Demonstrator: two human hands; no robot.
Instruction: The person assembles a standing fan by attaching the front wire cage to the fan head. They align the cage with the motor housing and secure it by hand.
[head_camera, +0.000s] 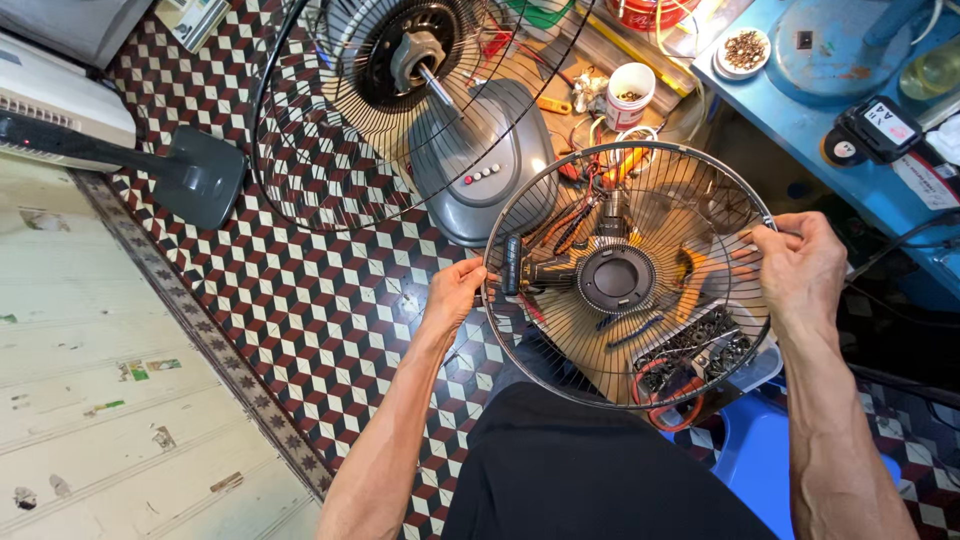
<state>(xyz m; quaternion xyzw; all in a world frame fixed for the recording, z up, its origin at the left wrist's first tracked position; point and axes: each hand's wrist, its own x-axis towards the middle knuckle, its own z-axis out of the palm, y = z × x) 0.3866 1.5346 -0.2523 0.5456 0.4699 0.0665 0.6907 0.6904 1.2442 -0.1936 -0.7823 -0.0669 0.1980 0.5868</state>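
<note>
I hold a round wire fan guard (560, 340) with a dark centre hub (615, 278) flat in front of me. My left hand (455, 295) grips its left rim and my right hand (800, 265) grips its right rim. Beyond it a grey fan body (485, 160) lies on the floor, its rear wire guard (310, 150) and bare motor shaft (425, 65) facing up.
Seen through the guard are a black power drill (525, 272), pliers with orange handles (690, 275) and a tray of screws (700, 345). A white cup (630, 95) stands on the checkered floor (330, 320). A blue table (800, 110) is at right, a blue stool (760, 455) below.
</note>
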